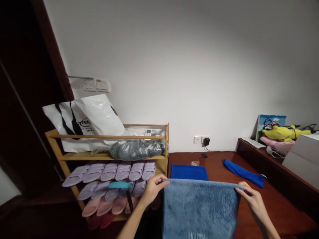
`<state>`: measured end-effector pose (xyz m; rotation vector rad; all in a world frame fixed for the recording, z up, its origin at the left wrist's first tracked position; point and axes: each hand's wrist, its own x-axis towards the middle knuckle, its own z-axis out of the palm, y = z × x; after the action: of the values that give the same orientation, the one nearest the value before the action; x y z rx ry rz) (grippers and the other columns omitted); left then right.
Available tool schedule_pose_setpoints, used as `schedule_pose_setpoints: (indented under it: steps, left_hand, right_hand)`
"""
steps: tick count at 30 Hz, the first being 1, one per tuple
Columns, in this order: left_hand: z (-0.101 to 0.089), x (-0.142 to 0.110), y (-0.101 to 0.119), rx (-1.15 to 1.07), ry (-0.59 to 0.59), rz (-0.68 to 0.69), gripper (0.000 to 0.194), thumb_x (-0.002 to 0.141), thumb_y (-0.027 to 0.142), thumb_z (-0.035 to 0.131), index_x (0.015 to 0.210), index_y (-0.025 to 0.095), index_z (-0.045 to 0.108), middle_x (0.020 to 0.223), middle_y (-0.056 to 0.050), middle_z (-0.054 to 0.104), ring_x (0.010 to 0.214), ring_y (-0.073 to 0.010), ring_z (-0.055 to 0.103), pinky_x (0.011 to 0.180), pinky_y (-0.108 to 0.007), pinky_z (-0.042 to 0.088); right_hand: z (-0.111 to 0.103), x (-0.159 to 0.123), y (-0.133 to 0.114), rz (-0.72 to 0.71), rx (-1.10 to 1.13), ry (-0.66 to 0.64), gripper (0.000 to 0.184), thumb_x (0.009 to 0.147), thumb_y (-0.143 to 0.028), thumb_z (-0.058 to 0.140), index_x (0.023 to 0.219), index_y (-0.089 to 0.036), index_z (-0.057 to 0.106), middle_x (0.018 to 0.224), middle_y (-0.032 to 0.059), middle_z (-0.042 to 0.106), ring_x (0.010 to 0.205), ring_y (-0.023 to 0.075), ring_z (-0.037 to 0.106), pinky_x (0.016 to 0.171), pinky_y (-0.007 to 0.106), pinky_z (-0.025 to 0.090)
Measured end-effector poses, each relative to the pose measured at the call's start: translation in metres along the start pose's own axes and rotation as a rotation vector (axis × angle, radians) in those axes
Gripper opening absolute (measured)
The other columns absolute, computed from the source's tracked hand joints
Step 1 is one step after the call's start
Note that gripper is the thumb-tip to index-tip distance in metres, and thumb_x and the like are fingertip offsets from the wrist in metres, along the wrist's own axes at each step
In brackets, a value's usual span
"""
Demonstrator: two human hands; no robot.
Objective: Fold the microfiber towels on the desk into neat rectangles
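A blue-grey towel (200,205) hangs spread out between my two hands, its top edge nearly level. My left hand (155,188) pinches the upper left corner between thumb and fingers. At the upper right corner, my right hand (250,196) grips the cloth the same way. Pale lettering shows low on the towel, and its bottom runs out of view. Behind it, a flat bright-blue cloth (189,171) lies on the reddish-brown wooden surface (216,166), partly covered by the towel. Farther right lies a narrow folded blue cloth (243,172).
Left stands a wooden shoe rack (114,156) with lilac slippers (116,171), pink slippers (104,205) and a white bag (97,119) on top. A black plug (206,141) sits in the wall. On the right ledge are a yellow plush toy (281,132) and white boxes (302,156).
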<state>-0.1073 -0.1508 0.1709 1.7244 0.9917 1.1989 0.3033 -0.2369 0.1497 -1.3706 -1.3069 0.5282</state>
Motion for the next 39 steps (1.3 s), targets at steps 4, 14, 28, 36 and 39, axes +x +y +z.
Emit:
schedule_pose_setpoints:
  steps: [4,14,28,36,39]
  left_hand:
    - [-0.006,0.004,0.008,0.012,0.035,0.032,0.024,0.071,0.041,0.067,0.069,0.017,0.064,0.061,0.002,0.060,0.059,-0.0118,0.052,0.057,-0.022,0.039]
    - [-0.011,0.055,0.009,0.086,-0.032,0.051,0.027,0.070,0.043,0.066,0.071,0.016,0.066,0.066,0.000,0.064,0.064,-0.0134,0.056,0.060,-0.022,0.041]
    - [0.011,0.139,-0.085,0.312,-0.030,-0.035,0.033,0.080,0.048,0.056,0.076,0.015,0.063,0.072,-0.001,0.066,0.072,-0.0158,0.061,0.069,-0.029,0.047]
    - [0.026,0.146,-0.120,0.627,-0.058,-0.168,0.026,0.087,0.037,0.054,0.103,0.016,0.058,0.108,-0.005,0.060,0.096,-0.0187,0.058,0.085,-0.042,0.048]
    - [0.034,0.148,-0.129,0.714,-0.073,-0.239,0.029,0.087,0.036,0.055,0.109,0.018,0.056,0.116,-0.006,0.057,0.102,-0.0205,0.056,0.087,-0.044,0.048]
  right_hand:
    - [-0.001,0.011,-0.006,0.101,-0.008,0.037,0.033,0.058,-0.049,0.073,0.072,-0.019,0.071,0.078,0.0042,0.067,0.084,0.0212,0.058,0.077,0.025,0.047]
    - [0.006,0.069,-0.018,0.159,-0.037,-0.144,0.038,0.066,-0.054,0.065,0.057,-0.018,0.058,0.042,-0.0063,0.043,0.044,0.0075,0.037,0.044,0.023,0.028]
    - [0.069,0.141,0.061,0.283,0.012,-0.096,0.043,0.058,-0.060,0.063,0.053,-0.020,0.048,0.045,-0.0009,0.057,0.037,0.0106,0.050,0.038,0.023,0.029]
    - [0.095,0.156,0.115,0.384,0.026,-0.087,0.037,0.059,-0.055,0.061,0.064,-0.018,0.054,0.069,0.0079,0.070,0.058,0.0183,0.065,0.044,0.023,0.036]
    - [0.108,0.153,0.128,0.404,0.016,-0.106,0.040,0.059,-0.055,0.061,0.073,-0.017,0.060,0.079,0.0095,0.072,0.075,0.0218,0.067,0.051,0.024,0.043]
